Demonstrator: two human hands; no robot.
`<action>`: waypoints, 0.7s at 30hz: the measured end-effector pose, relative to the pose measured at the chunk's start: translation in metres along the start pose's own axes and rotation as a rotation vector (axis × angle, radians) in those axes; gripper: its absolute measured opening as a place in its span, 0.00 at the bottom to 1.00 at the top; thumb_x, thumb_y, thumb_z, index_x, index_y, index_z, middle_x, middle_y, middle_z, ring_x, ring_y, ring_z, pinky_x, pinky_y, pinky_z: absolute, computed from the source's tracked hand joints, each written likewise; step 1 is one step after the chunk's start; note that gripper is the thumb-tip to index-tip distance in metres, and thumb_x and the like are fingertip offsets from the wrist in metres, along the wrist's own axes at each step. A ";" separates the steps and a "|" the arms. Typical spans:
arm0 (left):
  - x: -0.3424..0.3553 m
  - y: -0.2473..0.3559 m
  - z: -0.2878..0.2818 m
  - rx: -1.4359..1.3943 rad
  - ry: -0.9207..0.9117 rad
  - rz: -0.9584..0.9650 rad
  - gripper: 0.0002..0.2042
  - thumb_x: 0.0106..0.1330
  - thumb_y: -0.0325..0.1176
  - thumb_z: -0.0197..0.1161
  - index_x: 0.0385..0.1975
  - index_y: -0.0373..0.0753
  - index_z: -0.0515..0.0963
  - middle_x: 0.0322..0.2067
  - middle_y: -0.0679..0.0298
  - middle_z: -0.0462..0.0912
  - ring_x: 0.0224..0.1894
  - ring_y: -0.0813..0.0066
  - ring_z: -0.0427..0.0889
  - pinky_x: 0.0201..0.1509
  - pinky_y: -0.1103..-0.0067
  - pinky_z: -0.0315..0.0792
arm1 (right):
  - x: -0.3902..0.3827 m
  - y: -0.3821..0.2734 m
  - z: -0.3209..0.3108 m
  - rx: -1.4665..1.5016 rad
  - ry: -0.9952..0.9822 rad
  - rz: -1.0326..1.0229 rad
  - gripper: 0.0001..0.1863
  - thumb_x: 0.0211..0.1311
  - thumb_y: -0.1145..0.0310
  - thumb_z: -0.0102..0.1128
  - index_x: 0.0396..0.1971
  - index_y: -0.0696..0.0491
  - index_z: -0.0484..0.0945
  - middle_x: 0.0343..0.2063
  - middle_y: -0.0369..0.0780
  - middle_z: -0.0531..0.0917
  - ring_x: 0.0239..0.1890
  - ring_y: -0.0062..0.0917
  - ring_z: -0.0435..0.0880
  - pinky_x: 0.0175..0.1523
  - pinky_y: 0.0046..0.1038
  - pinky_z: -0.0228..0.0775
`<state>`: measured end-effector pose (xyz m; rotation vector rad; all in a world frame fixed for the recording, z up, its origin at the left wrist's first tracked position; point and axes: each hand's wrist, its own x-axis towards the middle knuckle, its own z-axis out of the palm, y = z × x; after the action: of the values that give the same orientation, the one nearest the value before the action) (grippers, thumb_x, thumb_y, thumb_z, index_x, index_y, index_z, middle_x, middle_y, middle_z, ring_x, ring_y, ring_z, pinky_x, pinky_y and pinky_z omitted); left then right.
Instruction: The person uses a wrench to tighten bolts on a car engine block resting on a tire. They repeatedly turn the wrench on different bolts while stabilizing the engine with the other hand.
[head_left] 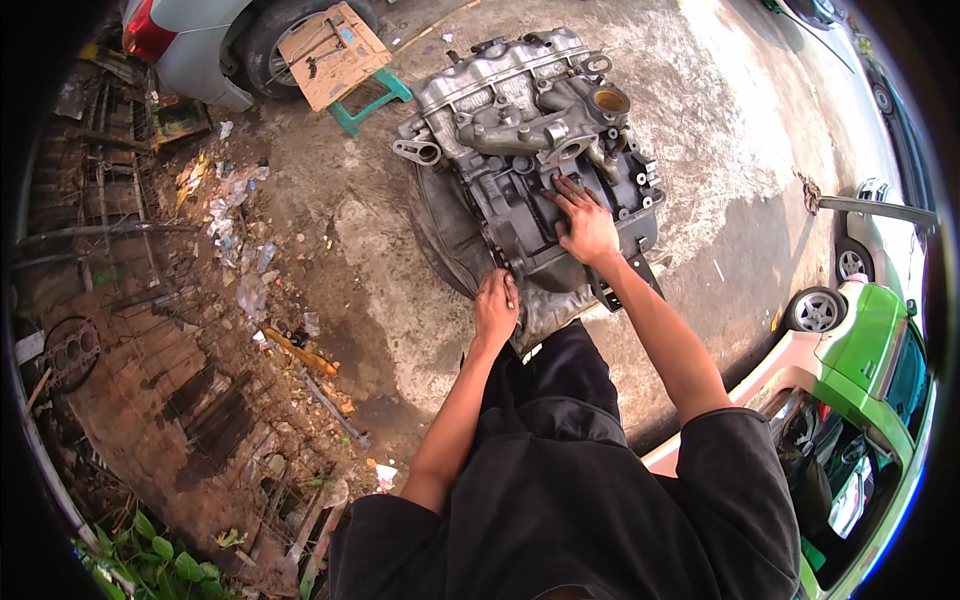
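A grey metal engine (530, 150) lies in front of me on a dark tyre (437, 225). A cast metal intake pipe (520, 135) with a round brown-rimmed opening (610, 101) runs across its upper side. My right hand (585, 222) rests on the dark near part of the engine, its fingers stretched forward over the casing. At the engine's near left corner is my left hand (495, 305), fingers closed together by the lower edge. What they grip, if anything, is too small to make out. Both hands have dark smudges.
A green stool (365, 100) carrying a brown board (335, 55) with tools stands beyond the engine, near a silver vehicle (195, 45). Litter and scrap wood (195, 400) cover the ground on the left. A green car (868, 340) is on the right.
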<state>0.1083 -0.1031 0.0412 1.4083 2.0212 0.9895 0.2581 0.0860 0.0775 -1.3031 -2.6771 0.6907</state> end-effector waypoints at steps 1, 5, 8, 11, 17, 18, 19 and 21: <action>-0.007 -0.003 0.003 0.033 -0.033 0.029 0.06 0.75 0.26 0.51 0.43 0.30 0.73 0.37 0.45 0.79 0.41 0.40 0.79 0.46 0.56 0.73 | 0.001 0.000 0.000 -0.003 0.006 -0.008 0.35 0.53 0.70 0.61 0.66 0.43 0.73 0.72 0.38 0.67 0.75 0.30 0.61 0.79 0.41 0.53; -0.018 -0.022 0.001 -0.025 -0.025 0.026 0.05 0.75 0.25 0.54 0.45 0.31 0.73 0.37 0.48 0.79 0.40 0.46 0.81 0.44 0.58 0.75 | 0.000 0.001 -0.002 -0.013 -0.002 -0.010 0.36 0.52 0.70 0.61 0.67 0.43 0.72 0.72 0.39 0.67 0.75 0.32 0.62 0.78 0.41 0.54; -0.020 -0.028 -0.006 -0.075 0.055 0.033 0.09 0.78 0.31 0.54 0.48 0.32 0.75 0.37 0.52 0.81 0.38 0.59 0.84 0.40 0.65 0.77 | -0.001 0.000 -0.002 -0.006 0.011 -0.015 0.36 0.53 0.70 0.61 0.67 0.43 0.72 0.72 0.39 0.67 0.75 0.32 0.62 0.78 0.41 0.54; -0.021 -0.028 -0.018 -0.207 0.092 -0.130 0.07 0.77 0.29 0.54 0.47 0.34 0.76 0.37 0.52 0.81 0.38 0.56 0.83 0.40 0.64 0.76 | -0.001 -0.001 -0.002 -0.011 0.006 0.002 0.34 0.53 0.70 0.60 0.66 0.43 0.73 0.73 0.36 0.66 0.76 0.27 0.61 0.79 0.39 0.52; 0.024 -0.047 -0.028 -0.449 0.227 -0.252 0.15 0.81 0.37 0.51 0.38 0.31 0.77 0.21 0.64 0.75 0.21 0.79 0.72 0.25 0.77 0.67 | 0.000 -0.001 -0.001 -0.002 0.010 0.002 0.34 0.53 0.69 0.60 0.65 0.43 0.74 0.72 0.36 0.67 0.76 0.27 0.61 0.79 0.39 0.52; 0.034 -0.054 -0.031 -0.475 0.216 -0.318 0.17 0.81 0.40 0.51 0.37 0.31 0.77 0.21 0.65 0.75 0.20 0.80 0.71 0.24 0.78 0.65 | -0.001 -0.001 -0.001 0.000 0.011 0.000 0.34 0.53 0.69 0.60 0.65 0.43 0.74 0.72 0.36 0.67 0.76 0.27 0.61 0.79 0.39 0.52; 0.044 -0.059 -0.033 -0.500 0.205 -0.383 0.18 0.81 0.42 0.52 0.36 0.31 0.76 0.20 0.65 0.74 0.19 0.80 0.69 0.22 0.79 0.63 | -0.001 -0.001 -0.001 0.003 0.013 -0.002 0.34 0.53 0.69 0.60 0.65 0.43 0.74 0.72 0.36 0.67 0.76 0.27 0.61 0.79 0.39 0.52; 0.065 -0.067 -0.036 -0.591 0.099 -0.534 0.19 0.80 0.43 0.52 0.35 0.32 0.76 0.20 0.66 0.73 0.18 0.80 0.69 0.21 0.79 0.62 | 0.000 0.000 -0.001 0.006 0.020 -0.005 0.34 0.53 0.70 0.61 0.65 0.43 0.74 0.72 0.36 0.67 0.76 0.27 0.61 0.79 0.40 0.52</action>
<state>0.0196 -0.0668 0.0120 0.4877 1.8010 1.2678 0.2584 0.0861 0.0785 -1.2941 -2.6600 0.6810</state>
